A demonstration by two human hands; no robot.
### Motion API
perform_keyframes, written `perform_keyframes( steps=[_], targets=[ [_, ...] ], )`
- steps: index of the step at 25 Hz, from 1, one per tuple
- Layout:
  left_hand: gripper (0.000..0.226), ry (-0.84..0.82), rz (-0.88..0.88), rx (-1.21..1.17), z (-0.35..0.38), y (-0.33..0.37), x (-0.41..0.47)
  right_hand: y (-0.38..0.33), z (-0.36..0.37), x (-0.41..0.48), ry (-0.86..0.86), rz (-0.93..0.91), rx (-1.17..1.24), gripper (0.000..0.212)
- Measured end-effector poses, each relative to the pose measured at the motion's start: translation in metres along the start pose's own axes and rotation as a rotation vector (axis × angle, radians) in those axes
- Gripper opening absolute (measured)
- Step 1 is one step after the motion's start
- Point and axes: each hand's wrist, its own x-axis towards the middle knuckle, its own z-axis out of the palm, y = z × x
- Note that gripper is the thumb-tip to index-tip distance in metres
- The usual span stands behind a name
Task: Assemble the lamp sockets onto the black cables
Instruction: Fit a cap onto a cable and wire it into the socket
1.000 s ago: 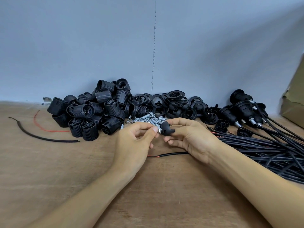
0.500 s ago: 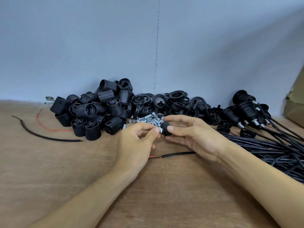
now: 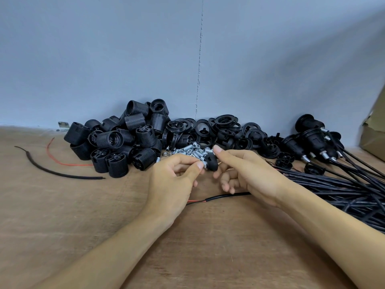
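Observation:
My left hand (image 3: 173,180) pinches a small silver threaded tube (image 3: 201,165) between thumb and forefinger. The tube sits at the side of a black domed socket cap (image 3: 212,162). My right hand (image 3: 248,174) holds that cap, with the index fingertip on top and the thumb below; its other fingers hang loosely curled. Under both hands a black cable (image 3: 227,196) lies on the table, its red wire end pointing left.
By the wall lie a pile of ribbed black socket bodies (image 3: 125,142), black rings (image 3: 225,124) and loose silver tubes (image 3: 187,151). Finished sockets (image 3: 312,140) and a cable bundle (image 3: 343,188) fill the right. A cardboard box (image 3: 375,132) stands far right; cable scraps (image 3: 52,172) lie left.
The cap has been turned between my fingers, so its dome faces the camera. My right hand's lower fingers have spread away from the cap. Both hands stay in the same place.

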Motion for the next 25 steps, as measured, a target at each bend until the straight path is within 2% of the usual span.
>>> perform_keyframes(
  steps=[2, 5, 8, 14, 19, 25],
  targets=[
    [0.008, 0.001, -0.036, -0.026, -0.001, 0.000, 0.001, 0.000, -0.002, 0.000, -0.057, 0.002, 0.089, 0.036],
    [0.010, -0.007, -0.085, -0.049, -0.002, 0.000, 0.003, 0.003, -0.006, 0.002, -0.086, -0.018, 0.124, 0.042],
    [0.010, -0.011, -0.101, -0.053, -0.002, -0.001, 0.004, 0.002, -0.010, 0.001, -0.108, -0.041, 0.070, 0.043],
    [0.008, -0.048, -0.066, -0.055, -0.001, 0.001, 0.001, -0.002, -0.007, 0.000, -0.069, 0.006, -0.007, 0.031],
    [0.012, -0.010, -0.035, -0.099, -0.002, 0.002, 0.001, -0.004, -0.002, 0.000, -0.095, 0.101, 0.111, 0.042],
    [0.016, -0.067, 0.008, -0.039, -0.002, 0.003, 0.000, -0.004, 0.000, -0.001, -0.075, 0.136, -0.014, 0.051]
  ],
)
